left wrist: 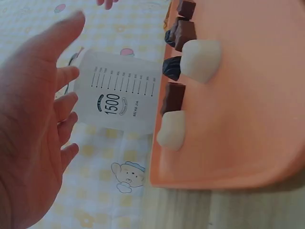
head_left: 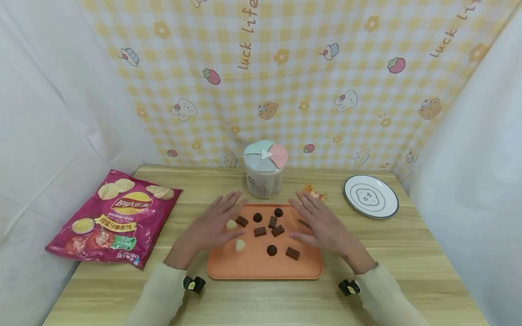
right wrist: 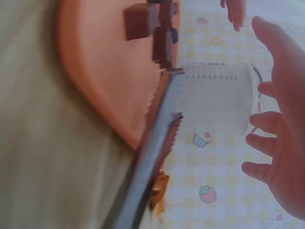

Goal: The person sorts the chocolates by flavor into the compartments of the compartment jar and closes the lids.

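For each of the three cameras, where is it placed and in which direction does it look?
Head: worn high, looks forward and down at the orange tray of chocolates; both hands and sleeves show, left hand, right hand.
Left wrist: sits behind the open left hand, faces the measuring jar and the tray edge.
Right wrist: sits behind the open right hand, faces the jar, tray and metal tongs.
Shared: all views show the tray and jar.

Jar (left wrist: 116, 98) — "1500"; backdrop (head_left: 285, 68) — "luck life".
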